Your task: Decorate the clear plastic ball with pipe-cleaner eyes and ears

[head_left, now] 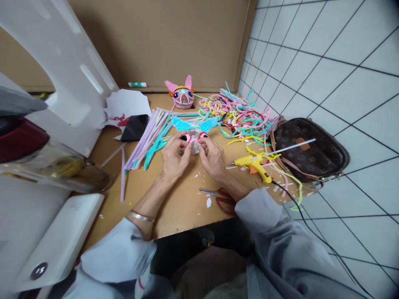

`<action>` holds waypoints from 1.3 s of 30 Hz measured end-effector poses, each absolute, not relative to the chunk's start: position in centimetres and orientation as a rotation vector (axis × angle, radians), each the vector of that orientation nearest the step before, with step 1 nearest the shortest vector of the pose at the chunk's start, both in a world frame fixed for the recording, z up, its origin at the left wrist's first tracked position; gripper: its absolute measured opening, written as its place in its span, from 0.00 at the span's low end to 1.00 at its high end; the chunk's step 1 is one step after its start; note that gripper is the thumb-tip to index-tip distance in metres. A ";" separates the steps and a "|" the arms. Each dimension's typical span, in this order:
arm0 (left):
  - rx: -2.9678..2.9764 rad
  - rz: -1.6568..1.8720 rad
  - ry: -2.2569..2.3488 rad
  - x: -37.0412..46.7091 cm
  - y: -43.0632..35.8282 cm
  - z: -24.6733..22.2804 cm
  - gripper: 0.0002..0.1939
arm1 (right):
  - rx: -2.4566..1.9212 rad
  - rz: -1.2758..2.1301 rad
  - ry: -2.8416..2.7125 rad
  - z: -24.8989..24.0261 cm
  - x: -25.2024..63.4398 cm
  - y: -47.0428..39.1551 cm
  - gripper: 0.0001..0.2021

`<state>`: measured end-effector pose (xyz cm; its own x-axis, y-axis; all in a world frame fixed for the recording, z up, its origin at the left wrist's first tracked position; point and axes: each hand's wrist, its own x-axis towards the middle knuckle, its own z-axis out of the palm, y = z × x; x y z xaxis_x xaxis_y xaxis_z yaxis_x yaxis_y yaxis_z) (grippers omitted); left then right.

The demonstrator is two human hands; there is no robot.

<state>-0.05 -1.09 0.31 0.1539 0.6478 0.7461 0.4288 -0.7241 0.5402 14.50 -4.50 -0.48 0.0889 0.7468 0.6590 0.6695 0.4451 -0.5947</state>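
Note:
Near the middle of the table, both hands hold a small craft head [195, 146] with two blue ears, dark eyes ringed in pink and red, and a clear-looking front. My left hand [175, 157] pinches its left side by one eye. On the other side, my right hand [212, 157] has its thumb and fingers closed on the head's right edge. The fingertips cover part of the face. Behind it stands a similar head [182, 96] with pink ears. Bundled pipe cleaners [149, 137] in lilac, pink and teal lie left of my hands.
A tangled pile of pipe cleaners [240, 114] lies back right. A yellow glue gun [252, 162] with a cord and a brown bag [308, 149] are at right. Red-handled scissors [222, 199] lie near the front edge. A black phone [134, 128] and clear jug [71, 170] are left.

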 end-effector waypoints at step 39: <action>1.447 1.866 1.261 -4.7 1.8 2.9 0.09 | -1.328 0.299 -1.202 0.4 16.0 -4.9 0.03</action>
<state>-4.65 1.76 2.86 -0.3404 0.7949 0.5023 0.1695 -0.4736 0.8643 15.98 -4.89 0.39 0.4216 0.7611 0.4930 0.4420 0.3022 -0.8446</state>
